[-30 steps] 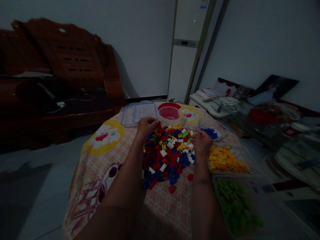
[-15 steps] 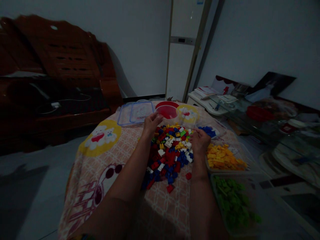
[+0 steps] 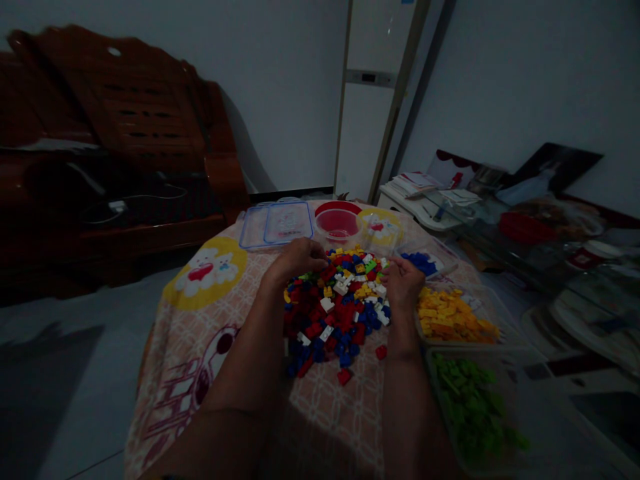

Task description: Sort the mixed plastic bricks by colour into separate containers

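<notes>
A heap of mixed toy building bricks (image 3: 327,305) in red, blue, white, yellow and green lies on the patterned tablecloth (image 3: 335,417). My left hand (image 3: 301,257) is over the heap's far left edge, fingers curled downward and close together. Whatever they grip is hidden. At the heap's right side, my right hand (image 3: 405,280) has thumb and fingers drawn into a pinch; what sits between them is too dark and small to name. Beside my right forearm stand a clear box of yellow bricks (image 3: 453,317) and another of green bricks (image 3: 470,407).
Past my right hand lies a container with blue bricks (image 3: 420,263). At the table's far side are a red bowl (image 3: 337,221) and clear blue-rimmed lids (image 3: 275,223). A cluttered glass table (image 3: 530,260) is on the right; a wooden bench (image 3: 150,133) stands on the left.
My left hand has come down from near the red bowl to the heap's far left edge, its fingers now turned down. My right hand has stayed about where it was, beside the heap.
</notes>
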Demonstrator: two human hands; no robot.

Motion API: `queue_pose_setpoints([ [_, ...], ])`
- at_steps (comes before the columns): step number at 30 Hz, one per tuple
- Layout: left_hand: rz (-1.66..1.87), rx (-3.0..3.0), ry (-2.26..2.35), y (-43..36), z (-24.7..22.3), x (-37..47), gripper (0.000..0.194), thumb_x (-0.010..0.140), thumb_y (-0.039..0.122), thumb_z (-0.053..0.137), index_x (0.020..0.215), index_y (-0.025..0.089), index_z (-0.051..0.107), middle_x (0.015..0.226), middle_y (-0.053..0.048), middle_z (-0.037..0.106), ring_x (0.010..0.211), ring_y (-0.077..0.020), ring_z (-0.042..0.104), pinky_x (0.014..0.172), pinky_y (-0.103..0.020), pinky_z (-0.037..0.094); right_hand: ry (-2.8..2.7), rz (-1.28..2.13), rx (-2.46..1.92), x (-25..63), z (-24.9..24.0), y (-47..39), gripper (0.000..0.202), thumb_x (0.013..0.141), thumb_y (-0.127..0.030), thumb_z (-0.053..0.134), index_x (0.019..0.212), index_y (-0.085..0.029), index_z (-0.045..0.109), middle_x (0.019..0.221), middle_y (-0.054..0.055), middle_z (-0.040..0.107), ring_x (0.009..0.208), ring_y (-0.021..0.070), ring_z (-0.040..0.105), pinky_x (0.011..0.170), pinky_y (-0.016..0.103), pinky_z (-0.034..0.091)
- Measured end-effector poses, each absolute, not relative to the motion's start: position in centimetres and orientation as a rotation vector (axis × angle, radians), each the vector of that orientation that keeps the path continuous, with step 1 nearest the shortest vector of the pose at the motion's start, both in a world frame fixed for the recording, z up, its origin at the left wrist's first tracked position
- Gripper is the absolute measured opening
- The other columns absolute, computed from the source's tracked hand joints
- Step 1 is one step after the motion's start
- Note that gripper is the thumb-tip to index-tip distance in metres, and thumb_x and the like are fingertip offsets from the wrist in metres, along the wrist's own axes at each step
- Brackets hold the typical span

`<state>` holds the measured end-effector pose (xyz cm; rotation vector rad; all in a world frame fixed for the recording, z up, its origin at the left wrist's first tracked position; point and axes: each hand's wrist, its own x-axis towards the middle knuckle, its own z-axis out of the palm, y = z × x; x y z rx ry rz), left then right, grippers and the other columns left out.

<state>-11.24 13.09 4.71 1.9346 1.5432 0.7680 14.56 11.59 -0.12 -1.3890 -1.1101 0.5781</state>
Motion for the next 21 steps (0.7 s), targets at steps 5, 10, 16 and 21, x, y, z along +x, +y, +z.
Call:
queue_pose_setpoints([
  [5,0.422,2.155,1.627,12.2,5.6,-9.6,0.031,0.061,0.030,0.082,0.091,0.021,0.076,0.087,-0.003,0.076,0.077,-0.0200,0.067,0.065,-0.026,0.043,-1.069,0.608,-1.371,14.6,0.2,11.5,0.036,0.075,-0.035,0.053,0.094,-0.012,0.074,0.064,0.003,0.069,0.053,0.0182,0.065,0.047,0.026,0.053],
  [10,0.259,2.238,1.802,11.9,5.4,-8.1,0.041,0.063,0.020,0.079,0.103,0.019,0.071,0.098,-0.006,0.075,0.084,-0.0221,0.066,0.064,-0.027,0.042,-1.038,0.631,-1.361,14.5,0.4,11.6,0.034,0.074,-0.034,0.053,0.092,-0.013,0.074,0.062,0.002,0.068,0.050,0.0181,0.064,0.045,0.027,0.052],
  [16,0.482,2.230,1.718,12.6,4.5,-9.0,0.029,0.070,0.013,0.067,0.098,0.018,0.073,0.087,-0.005,0.075,0.079,-0.0205,0.068,0.069,-0.027,0.046,-1.047,0.611,-1.343,14.6,0.2,11.5,0.035,0.073,-0.034,0.053,0.091,-0.013,0.073,0.062,0.002,0.068,0.050,0.0172,0.063,0.044,0.025,0.050],
  [21,0.946,1.752,1.564,13.8,2.8,-10.0,0.034,0.074,0.031,0.069,0.105,0.017,0.072,0.069,-0.002,0.072,0.059,-0.0177,0.065,0.059,-0.027,0.049,-1.077,0.601,-1.369,14.5,0.2,11.6,0.036,0.074,-0.035,0.052,0.092,-0.013,0.075,0.062,0.003,0.068,0.048,0.0170,0.062,0.045,0.026,0.050],
])
